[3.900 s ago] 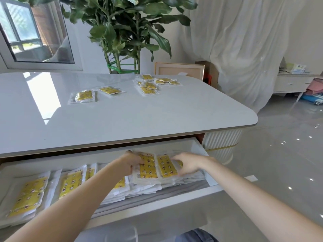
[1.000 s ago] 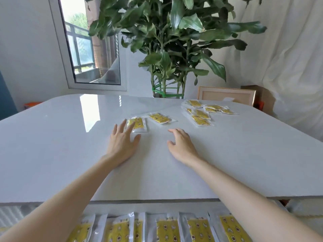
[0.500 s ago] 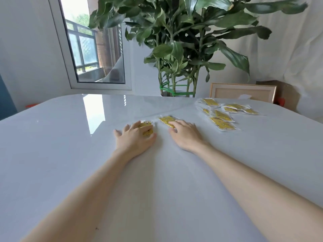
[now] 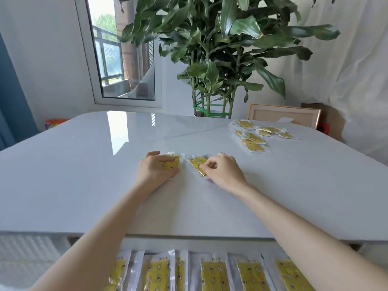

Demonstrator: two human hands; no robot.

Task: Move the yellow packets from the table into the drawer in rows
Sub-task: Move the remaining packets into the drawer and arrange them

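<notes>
- On the white table point(image 4: 84, 175), in front of the potted plant point(image 4: 214, 59), both bare hands rest on 2 separate yellow packets.
- Left hand point(image 4: 156, 172) lies curled over the left packet point(image 4: 171, 163), fingers partly covering it; whether it grips, I cannot tell.
- Right hand point(image 4: 223, 170) pinches the edge of the right packet point(image 4: 198, 163) between thumb and fingertips.
- Right of the plant's stems, more loose packets point(image 4: 253, 136) lie clustered near a wooden frame point(image 4: 283, 115).
- Nearest the viewer, farthest from the plant, the open drawer point(image 4: 189, 242) holds a row of packets point(image 4: 212, 274) side by side.
</notes>
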